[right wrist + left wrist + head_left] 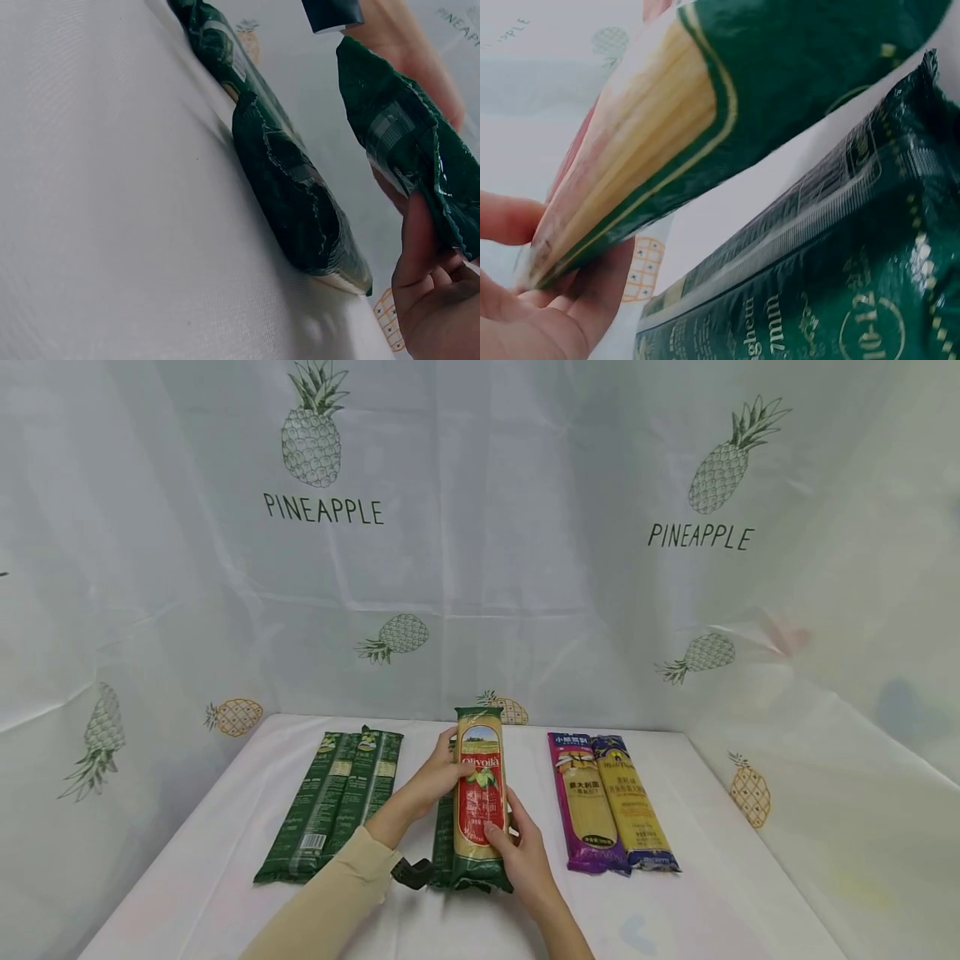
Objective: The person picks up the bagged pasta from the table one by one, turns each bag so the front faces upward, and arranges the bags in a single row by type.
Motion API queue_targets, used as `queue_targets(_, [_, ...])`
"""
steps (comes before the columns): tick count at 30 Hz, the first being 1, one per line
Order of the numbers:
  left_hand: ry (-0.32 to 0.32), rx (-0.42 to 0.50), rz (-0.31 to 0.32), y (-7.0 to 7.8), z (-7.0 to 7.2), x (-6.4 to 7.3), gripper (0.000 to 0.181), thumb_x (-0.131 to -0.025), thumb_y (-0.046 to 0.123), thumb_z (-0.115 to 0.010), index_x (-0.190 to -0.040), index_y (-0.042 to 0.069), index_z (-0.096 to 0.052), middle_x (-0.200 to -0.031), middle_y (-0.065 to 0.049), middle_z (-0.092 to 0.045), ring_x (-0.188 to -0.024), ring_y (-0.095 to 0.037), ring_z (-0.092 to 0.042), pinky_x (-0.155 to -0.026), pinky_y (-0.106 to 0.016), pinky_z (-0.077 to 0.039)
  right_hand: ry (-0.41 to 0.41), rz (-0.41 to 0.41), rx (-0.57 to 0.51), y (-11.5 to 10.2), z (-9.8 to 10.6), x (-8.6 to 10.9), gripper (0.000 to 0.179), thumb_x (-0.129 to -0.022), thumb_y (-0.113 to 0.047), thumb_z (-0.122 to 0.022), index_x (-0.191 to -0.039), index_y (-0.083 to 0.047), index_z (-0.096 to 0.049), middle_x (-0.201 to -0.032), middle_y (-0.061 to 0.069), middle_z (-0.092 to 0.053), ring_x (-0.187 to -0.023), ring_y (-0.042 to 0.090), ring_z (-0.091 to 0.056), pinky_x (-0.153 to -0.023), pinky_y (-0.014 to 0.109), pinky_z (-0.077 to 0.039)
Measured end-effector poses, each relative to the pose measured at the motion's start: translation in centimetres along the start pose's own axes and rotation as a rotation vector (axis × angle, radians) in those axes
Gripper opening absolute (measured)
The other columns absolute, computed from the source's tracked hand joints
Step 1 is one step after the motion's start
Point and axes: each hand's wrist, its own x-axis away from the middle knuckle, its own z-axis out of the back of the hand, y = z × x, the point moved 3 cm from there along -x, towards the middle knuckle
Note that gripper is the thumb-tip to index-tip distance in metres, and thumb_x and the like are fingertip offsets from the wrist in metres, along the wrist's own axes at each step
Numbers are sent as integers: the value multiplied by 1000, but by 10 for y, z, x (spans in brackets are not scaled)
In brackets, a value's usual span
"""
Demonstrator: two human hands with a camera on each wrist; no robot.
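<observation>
Hands pinch a raised pasta packet from both sides, thumbs on its front.

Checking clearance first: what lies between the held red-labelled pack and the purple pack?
In the head view, part of the right hand, then bare tablecloth up to the purple pack.

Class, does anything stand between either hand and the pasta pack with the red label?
Nothing visible does: the left hand and right hand both grip the red-labelled pack. In the head view, a green pack shows partly behind it, not between.
</observation>
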Motion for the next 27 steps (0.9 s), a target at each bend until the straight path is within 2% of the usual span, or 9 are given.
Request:
queue_targets(6, [-54, -64, -14, 2, 1, -2, 83, -109, 22, -59, -173, 28, -8, -141, -22, -58, -111, -28, -70, -95, -54, -57, 18, 30, 6, 1, 2, 1, 77, -108, -31, -65, -171, -18, -24, -138, 17, -57, -106, 23, -65, -84, 29, -58])
queue_targets(11, [-78, -86, 8, -1, 4, -6, 81, -109, 26, -59, -173, 32, -10, -142, -19, -58, -113, -28, -70, -96, -53, -58, 25, 37, -1, 0, 3, 1, 77, -108, -30, -65, -172, -18, -24, -139, 18, -57, -107, 23, -66, -84, 29, -59])
queue_targets(15, [-49, -92, 8, 0, 5, -6, 83, -108, 22, -62, -173, 26, -12, -131, -20, -59, -111, -30, -70, -94, -53, -59, 28, 37, -23, -2, 4, 1, 78, -108, -30, -65, -172, -18, -23, -140, 19, -56, -109, 24, -65, -84, 31, -59])
queue_targets(19, [1, -107, -20, 3, 3, -5, 81, -107, 17, -63, -173, 19, -15, -122, -18, -62, -107, -27, -70, -90, -49, -61, 41, 34, -21, -2, 5, 1, 78, -107, -29, -66, -171, -16, -23, -140, 20, -56, -110, 26, -65, -85, 32, -58])
queue_targets(24, [49, -139, -38, -1, -5, -9, 78, -107, 15, -63, -172, 20, -20, -119, -14, -64, -105, -24, -70, -90, -47, -60, 76, 17, 44, 1, 7, 0, 76, -108, -27, -64, -171, -14, -23, -134, 19, -58, -108, 25, -65, -85, 34, -57])
queue_targets(27, [60, -162, -50, -3, -9, -13, 78, -106, 14, -65, -172, 22, -23, -116, -12, -65, -106, -24, -69, -97, -52, -57, 111, 18, 128, 1, 11, -1, 74, -108, -24, -64, -170, -12, -26, -131, 19, -62, -106, 24, -65, -82, 33, -58])
